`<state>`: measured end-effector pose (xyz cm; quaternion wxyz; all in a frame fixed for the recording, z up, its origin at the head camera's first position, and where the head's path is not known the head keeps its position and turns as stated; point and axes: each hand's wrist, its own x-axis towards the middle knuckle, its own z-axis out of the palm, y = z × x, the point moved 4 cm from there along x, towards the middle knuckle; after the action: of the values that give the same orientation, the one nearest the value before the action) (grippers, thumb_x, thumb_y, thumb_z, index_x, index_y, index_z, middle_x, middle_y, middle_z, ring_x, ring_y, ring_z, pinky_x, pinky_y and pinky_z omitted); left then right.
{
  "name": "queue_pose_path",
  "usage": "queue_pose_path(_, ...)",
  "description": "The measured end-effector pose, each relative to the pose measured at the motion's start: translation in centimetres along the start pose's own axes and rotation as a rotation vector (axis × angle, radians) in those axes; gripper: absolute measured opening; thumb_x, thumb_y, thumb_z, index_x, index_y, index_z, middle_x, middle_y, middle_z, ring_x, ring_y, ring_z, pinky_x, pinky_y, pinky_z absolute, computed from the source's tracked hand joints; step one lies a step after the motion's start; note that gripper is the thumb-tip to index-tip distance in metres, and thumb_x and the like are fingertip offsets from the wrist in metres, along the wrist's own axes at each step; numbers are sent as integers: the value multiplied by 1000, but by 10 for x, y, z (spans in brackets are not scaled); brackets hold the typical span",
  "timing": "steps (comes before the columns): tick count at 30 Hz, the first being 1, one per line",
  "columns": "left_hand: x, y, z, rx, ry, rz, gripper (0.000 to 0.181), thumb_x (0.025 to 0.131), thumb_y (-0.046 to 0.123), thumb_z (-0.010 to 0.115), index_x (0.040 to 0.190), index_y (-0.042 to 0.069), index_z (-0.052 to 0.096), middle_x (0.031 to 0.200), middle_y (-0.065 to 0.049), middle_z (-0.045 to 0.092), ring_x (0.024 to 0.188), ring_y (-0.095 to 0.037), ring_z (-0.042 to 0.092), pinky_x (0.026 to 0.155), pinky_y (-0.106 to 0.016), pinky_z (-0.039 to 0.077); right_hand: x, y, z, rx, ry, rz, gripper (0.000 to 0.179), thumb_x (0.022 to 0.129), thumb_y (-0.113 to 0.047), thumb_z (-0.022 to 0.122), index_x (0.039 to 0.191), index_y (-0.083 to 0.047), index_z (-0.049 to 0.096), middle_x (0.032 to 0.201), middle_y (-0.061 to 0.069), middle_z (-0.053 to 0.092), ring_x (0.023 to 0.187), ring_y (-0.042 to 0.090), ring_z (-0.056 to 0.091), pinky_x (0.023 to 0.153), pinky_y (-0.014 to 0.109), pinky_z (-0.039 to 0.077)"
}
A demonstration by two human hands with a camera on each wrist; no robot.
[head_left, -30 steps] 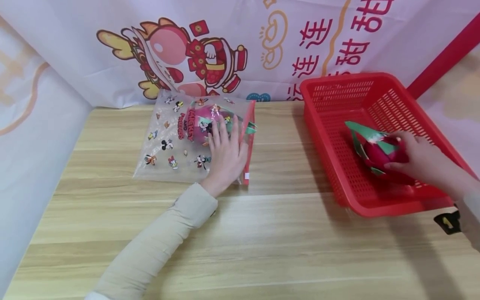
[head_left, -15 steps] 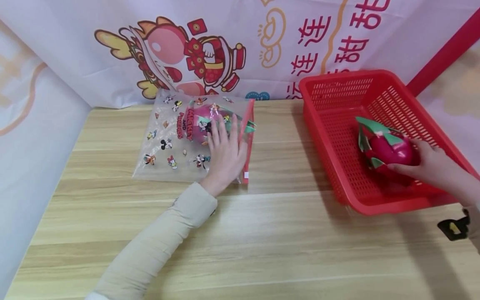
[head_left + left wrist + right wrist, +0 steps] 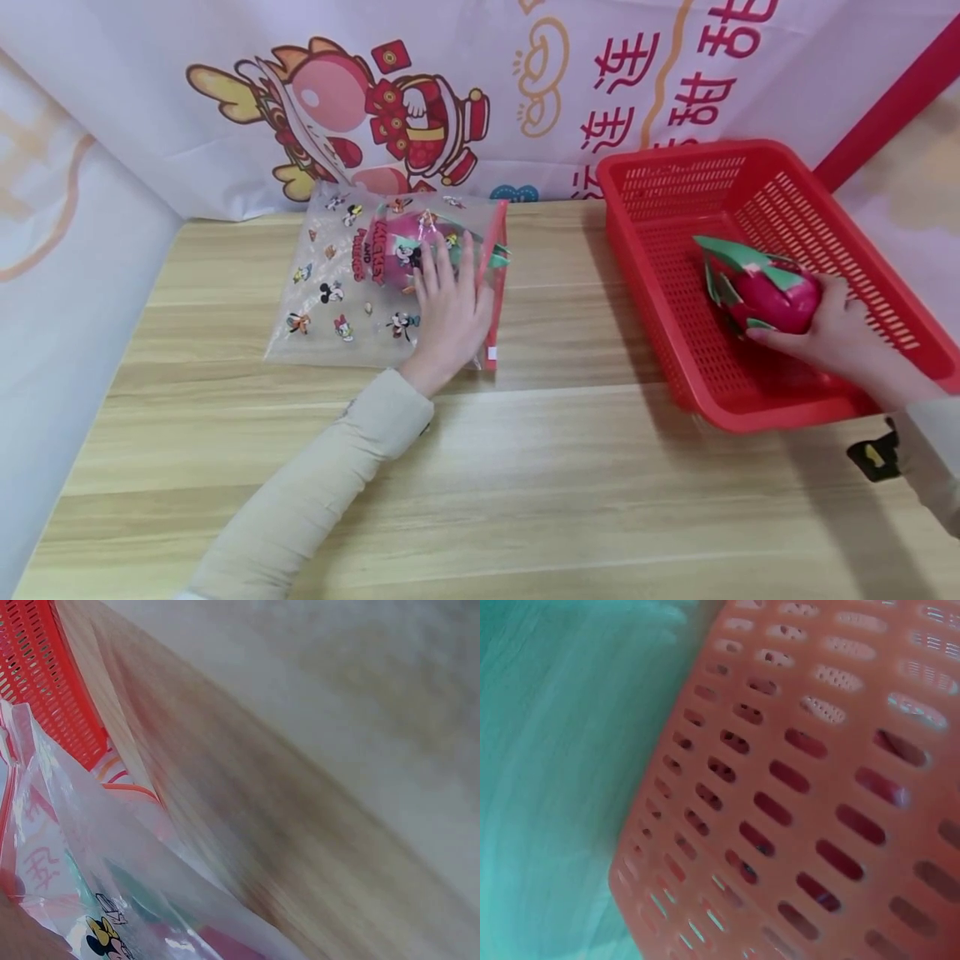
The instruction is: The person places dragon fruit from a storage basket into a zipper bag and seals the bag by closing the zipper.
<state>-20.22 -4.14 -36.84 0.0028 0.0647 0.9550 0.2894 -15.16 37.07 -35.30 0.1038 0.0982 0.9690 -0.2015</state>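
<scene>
My left hand [image 3: 452, 325], fingers straight and slightly spread, rests on a clear zip bag [image 3: 315, 321] printed with cartoon figures. Inside the bag is a pink dragon fruit [image 3: 405, 225]; its green leaf tips reach the bag's red-edged mouth on the right. In the left wrist view the bag's clear film [image 3: 142, 859] and red edge fill the lower left. My right hand [image 3: 843, 329] grips a second dragon fruit [image 3: 787, 302] by its rounded end, within the red basket [image 3: 651, 304]. The right wrist view shows just the basket's slotted wall [image 3: 769, 780], with that hand hidden.
The basket stands at the right of the wooden table [image 3: 525, 492], near a printed cloth backdrop [image 3: 517, 50]. A small black thing with a yellow mark [image 3: 873, 456] sits by my right sleeve. White cloth [image 3: 67, 292] borders the table's left side.
In the basket, my right hand has turned the dragon fruit and shifted it, first toward the right, then back left. My left hand and the bag stay put.
</scene>
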Motion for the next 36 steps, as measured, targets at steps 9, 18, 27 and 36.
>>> queue_pose_path(9, 0, 1, -1, -5, 6, 4, 66, 100, 34, 33, 155, 19, -2, 161, -14, -15, 148, -31, -19, 120, -54, -8, 0, -3, -5, 3, 81, 10, 106, 81, -49, 69, 146, 7, 7, 125, 47, 25, 106, 58, 31, 76, 70, 44)
queue_pose_path(18, -1, 4, -2, -10, 8, 27, 67, 100, 31, 37, 155, 17, 2, 161, -14, -13, 148, -32, -18, 120, -54, -7, -6, -16, -8, 18, 129, -9, 104, 80, -51, 69, 153, -6, 10, 128, 40, 25, 108, 55, 30, 68, 67, 48)
queue_pose_path(27, -1, 3, -3, 1, -9, 16, 71, 99, 34, 40, 155, 17, 1, 161, -15, -12, 148, -33, -16, 120, -55, -8, -11, -33, -15, 151, 194, 0, 91, 87, -45, 62, 154, -12, 8, 140, 35, 21, 121, 53, 26, 76, 71, 46)
queue_pose_path(36, -2, 1, -3, 3, -18, 5, 70, 99, 35, 38, 155, 17, 1, 160, -15, -14, 148, -33, -17, 119, -54, -9, -18, -61, -30, 355, 286, 56, 84, 89, -48, 58, 153, -31, 7, 158, 13, 16, 138, 37, 23, 97, 68, 40)
